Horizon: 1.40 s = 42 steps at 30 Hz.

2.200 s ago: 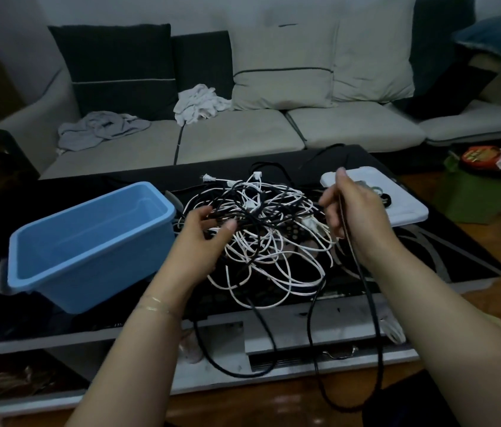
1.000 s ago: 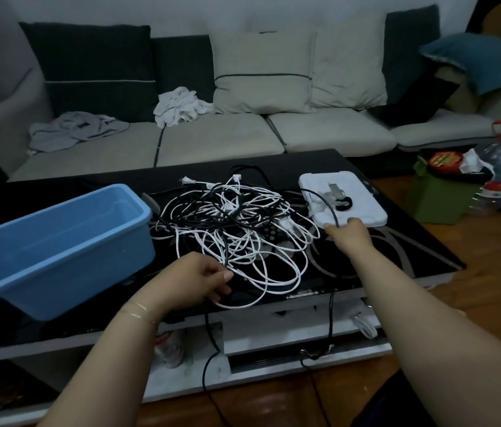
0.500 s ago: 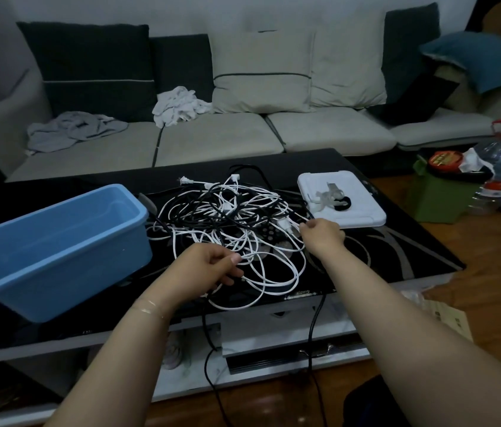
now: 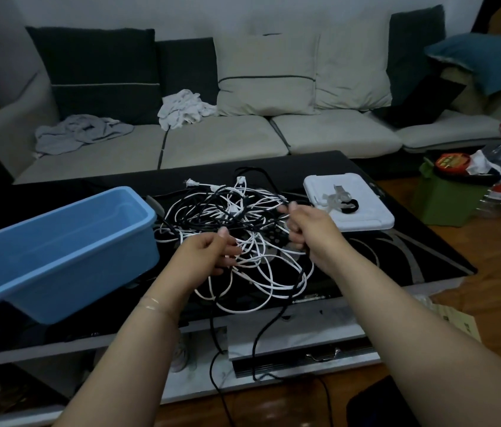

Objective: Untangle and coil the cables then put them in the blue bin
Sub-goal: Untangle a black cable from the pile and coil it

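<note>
Your left hand (image 4: pixel 212 254) and right hand (image 4: pixel 307 226) each pinch strands at the near edge of the cables (image 4: pixel 237 229), which lie heaped just right of the bin (image 4: pixel 58 241). A black cable runs from them toward you; your left is nearer the bin.

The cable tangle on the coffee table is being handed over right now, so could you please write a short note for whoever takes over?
Left hand: fingers curled into the cable tangle, gripping strands.
Right hand: pinching a black cable at the tangle's right edge.
Tangle: black and white cables knotted together on the black table; two black ends hang over the front edge.
Blue bin: left of the tangle, nothing visible in it.
Done: nothing coiled or binned.
Left: separate each cable, coil it, bin it.
</note>
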### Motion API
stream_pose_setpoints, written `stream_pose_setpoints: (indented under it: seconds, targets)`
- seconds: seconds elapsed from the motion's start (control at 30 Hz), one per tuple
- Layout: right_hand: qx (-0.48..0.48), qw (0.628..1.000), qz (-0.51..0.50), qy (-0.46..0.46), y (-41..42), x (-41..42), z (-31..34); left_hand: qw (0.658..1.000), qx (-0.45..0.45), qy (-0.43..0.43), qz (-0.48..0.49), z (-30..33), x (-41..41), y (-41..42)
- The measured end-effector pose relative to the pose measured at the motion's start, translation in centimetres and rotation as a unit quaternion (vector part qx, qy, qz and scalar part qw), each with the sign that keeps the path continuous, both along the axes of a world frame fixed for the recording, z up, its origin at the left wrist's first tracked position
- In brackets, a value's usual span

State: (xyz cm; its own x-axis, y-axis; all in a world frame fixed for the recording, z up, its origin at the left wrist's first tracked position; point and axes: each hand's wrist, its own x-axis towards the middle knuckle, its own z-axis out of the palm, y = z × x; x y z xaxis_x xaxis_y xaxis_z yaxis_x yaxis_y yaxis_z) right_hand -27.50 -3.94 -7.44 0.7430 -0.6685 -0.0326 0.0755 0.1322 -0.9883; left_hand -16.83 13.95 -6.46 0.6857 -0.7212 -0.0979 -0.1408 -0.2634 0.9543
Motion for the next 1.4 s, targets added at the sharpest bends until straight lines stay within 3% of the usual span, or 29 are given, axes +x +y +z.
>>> stream_pose_setpoints:
  seconds: [0.1,0.17,0.23,0.3,0.4,0.43,0.47,0.57,0.63,0.7,0.77,0.83,0.9,0.97,1.03,1.07,1.13,1.2,1.27,1.33,1.4]
  targets:
    - [-0.125,0.97,0.208,-0.001,3.4,-1.2,1.2,0.989,-0.042,0.145,-0.001,0.5,0.6,0.1]
    - [-0.179,0.908,0.373,0.064,5.6,-2.0,1.3,0.953,-0.101,0.284,-0.018,0.9,0.9,0.2]
    - [-0.194,0.835,0.492,0.152,7.2,-2.4,0.9,0.918,-0.159,0.364,-0.028,1.2,1.1,0.3]
    - [-0.177,0.779,0.559,0.222,7.9,-2.5,0.6,0.898,-0.209,0.387,-0.013,1.3,1.3,0.5]
    - [-0.201,0.696,0.625,0.29,7.7,-2.8,0.4,0.896,-0.256,0.362,0.02,1.4,1.7,0.9]
    - [-0.207,0.7,0.616,0.296,7.6,-2.7,0.3,0.9,-0.259,0.349,0.014,1.6,1.6,1.0]
    - [-0.205,0.73,0.582,0.292,7.6,-2.5,0.3,0.911,-0.253,0.326,0.003,1.7,1.4,1.1]
    - [-0.094,0.91,0.356,0.19,7.5,-1.5,0.6,0.962,-0.172,0.204,-0.062,1.9,0.3,1.4]
    - [0.027,0.972,0.223,0.061,6.7,-0.9,1.1,0.977,-0.091,0.125,-0.147,1.8,-0.7,1.6]
    - [0.153,0.972,0.171,-0.041,5.8,-0.7,1.7,0.969,0.006,0.056,-0.242,1.4,-1.6,1.6]
    - [0.234,0.957,0.148,-0.088,5.2,-0.8,2.4,0.947,0.094,-0.021,-0.306,1.0,-2.2,1.5]
    - [0.236,0.959,0.138,-0.073,4.9,-1.0,2.6,0.93,0.137,-0.086,-0.329,0.6,-2.3,1.3]
    - [0.205,0.964,0.164,-0.035,5.0,-1.3,2.7,0.939,0.145,-0.099,-0.297,0.4,-2.3,1.2]
    - [0.195,0.959,0.205,-0.022,5.4,-1.4,2.7,0.969,0.106,-0.016,-0.224,0.6,-2.2,1.0]
    - [0.162,0.954,0.252,-0.005,5.8,-1.6,2.6,0.983,0.017,0.123,-0.137,1.2,-1.7,0.8]
    - [0.127,0.948,0.292,0.014,6.0,-1.9,2.5,0.969,-0.047,0.223,-0.099,1.5,-1.3,0.7]
    - [0.04,0.908,0.41,0.079,6.2,-2.7,2.6,0.903,-0.152,0.399,-0.043,1.9,-0.5,0.7]
    - [-0.057,0.842,0.508,0.175,6.4,-3.5,2.4,0.881,-0.171,0.442,-0.009,1.8,-0.2,0.7]
    - [-0.118,0.82,0.486,0.278,6.9,-3.4,2.0,0.899,-0.155,0.41,0.006,1.6,-0.3,0.6]
    - [-0.085,0.88,0.343,0.317,6.8,-2.5,1.5,0.921,-0.138,0.364,-0.026,1.7,-0.5,0.7]
    - [0.063,0.958,0.184,0.21,5.6,-1.8,1.5,0.939,-0.102,0.308,-0.117,2.0,-1.1,1.0]
